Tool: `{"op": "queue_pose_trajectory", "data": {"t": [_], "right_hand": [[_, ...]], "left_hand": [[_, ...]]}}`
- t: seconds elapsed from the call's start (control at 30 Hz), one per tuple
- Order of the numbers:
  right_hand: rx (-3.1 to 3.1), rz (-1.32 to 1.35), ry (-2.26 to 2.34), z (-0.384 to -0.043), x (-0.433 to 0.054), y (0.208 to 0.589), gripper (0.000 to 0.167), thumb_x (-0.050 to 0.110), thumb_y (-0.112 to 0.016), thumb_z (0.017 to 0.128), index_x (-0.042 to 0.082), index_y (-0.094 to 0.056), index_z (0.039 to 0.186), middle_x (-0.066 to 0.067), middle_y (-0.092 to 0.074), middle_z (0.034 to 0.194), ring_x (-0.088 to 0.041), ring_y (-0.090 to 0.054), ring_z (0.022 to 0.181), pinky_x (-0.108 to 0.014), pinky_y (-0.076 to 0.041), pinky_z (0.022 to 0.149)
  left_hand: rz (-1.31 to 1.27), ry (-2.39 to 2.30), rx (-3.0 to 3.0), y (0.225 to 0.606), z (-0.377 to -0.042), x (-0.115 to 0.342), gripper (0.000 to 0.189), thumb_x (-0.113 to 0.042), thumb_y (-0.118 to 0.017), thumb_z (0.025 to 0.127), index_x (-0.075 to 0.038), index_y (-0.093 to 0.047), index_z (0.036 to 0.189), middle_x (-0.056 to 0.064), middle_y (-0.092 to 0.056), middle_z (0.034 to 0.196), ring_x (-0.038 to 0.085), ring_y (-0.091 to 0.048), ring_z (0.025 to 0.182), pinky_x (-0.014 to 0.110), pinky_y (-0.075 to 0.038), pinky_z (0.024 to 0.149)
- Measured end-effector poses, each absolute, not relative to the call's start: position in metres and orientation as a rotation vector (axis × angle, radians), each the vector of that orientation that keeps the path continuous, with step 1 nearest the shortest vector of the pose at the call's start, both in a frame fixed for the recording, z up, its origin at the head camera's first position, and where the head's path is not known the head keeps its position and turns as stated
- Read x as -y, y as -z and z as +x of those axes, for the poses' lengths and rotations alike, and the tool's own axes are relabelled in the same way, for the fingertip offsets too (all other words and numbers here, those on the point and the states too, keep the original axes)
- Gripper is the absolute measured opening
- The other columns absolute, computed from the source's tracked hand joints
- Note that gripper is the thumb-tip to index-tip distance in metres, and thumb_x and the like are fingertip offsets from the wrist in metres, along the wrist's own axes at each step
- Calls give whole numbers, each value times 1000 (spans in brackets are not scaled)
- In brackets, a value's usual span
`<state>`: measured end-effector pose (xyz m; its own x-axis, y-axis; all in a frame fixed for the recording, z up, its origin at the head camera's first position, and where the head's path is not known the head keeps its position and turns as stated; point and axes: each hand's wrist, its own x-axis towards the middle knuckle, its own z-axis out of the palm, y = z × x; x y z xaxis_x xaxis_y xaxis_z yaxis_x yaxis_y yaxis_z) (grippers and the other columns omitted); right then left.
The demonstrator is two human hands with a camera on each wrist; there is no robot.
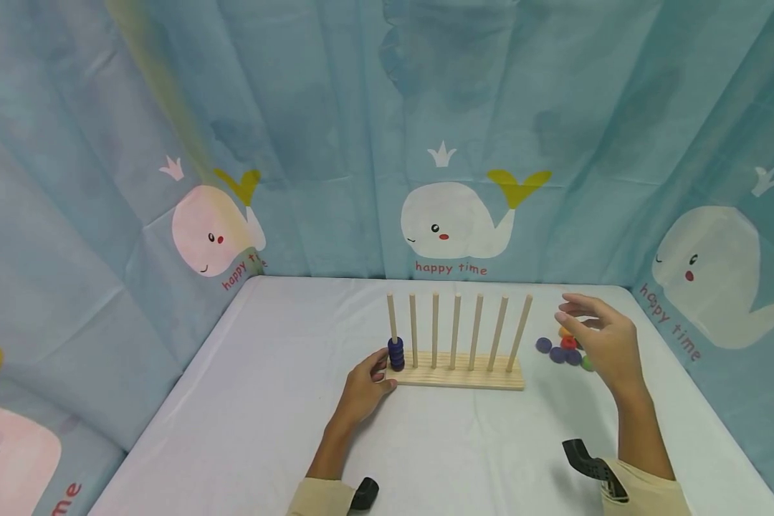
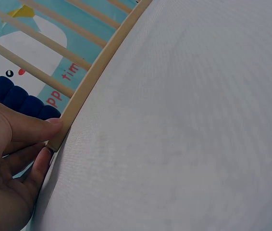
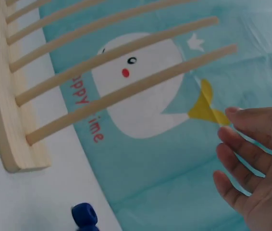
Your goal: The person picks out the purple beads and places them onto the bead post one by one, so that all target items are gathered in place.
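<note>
A wooden peg stand (image 1: 454,380) with a row of upright dowels sits on the white table. Several dark blue beads (image 1: 396,355) are stacked on its leftmost dowel. At that end my left hand (image 1: 363,389) holds the base, thumb at the front edge and fingers round the corner; the left wrist view shows the thumb (image 2: 49,127) on the wood beside the beads. My right hand (image 1: 609,349) is raised to the right of the stand, fingers loosely bent with nothing between them. It partly hides a group of loose beads (image 1: 557,355), in blue, red, orange and green.
Blue cloth (image 1: 335,215) printed with white whales hangs behind and beside the table (image 1: 264,373). Black straps (image 1: 364,494) are on both wrists over beige sleeves. The bare dowels (image 3: 131,94) rise high from the base near the right hand.
</note>
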<state>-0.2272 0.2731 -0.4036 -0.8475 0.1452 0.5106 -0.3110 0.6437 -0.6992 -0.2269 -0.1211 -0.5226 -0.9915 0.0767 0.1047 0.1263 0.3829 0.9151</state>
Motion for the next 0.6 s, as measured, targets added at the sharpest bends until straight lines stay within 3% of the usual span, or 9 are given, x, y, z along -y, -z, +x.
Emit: {"op": "queue_pose_trajectory", "data": {"t": [0.3, 0.6], "right_hand": [[2437, 43, -1147, -238, -288, 424, 45, 38, -65, 93, 12, -62, 130, -8, -68, 110, -25, -59, 105, -9, -45, 76], [2516, -14, -1199, -245, -305, 448, 51, 38, -63, 94, 8, -57, 134, -16, -66, 115, -36, -53, 116, -60, -44, 90]], "left_hand": [[-154, 1714, 2597, 523, -227, 121, 64, -7, -72, 84, -12, -49, 143, 9, -59, 128, 19, -56, 118, 29, -49, 98], [-160, 1701, 2603, 523, -228, 120, 64, -6, -72, 84, -12, -49, 143, 9, -59, 129, 20, -56, 118, 28, -49, 98]]}}
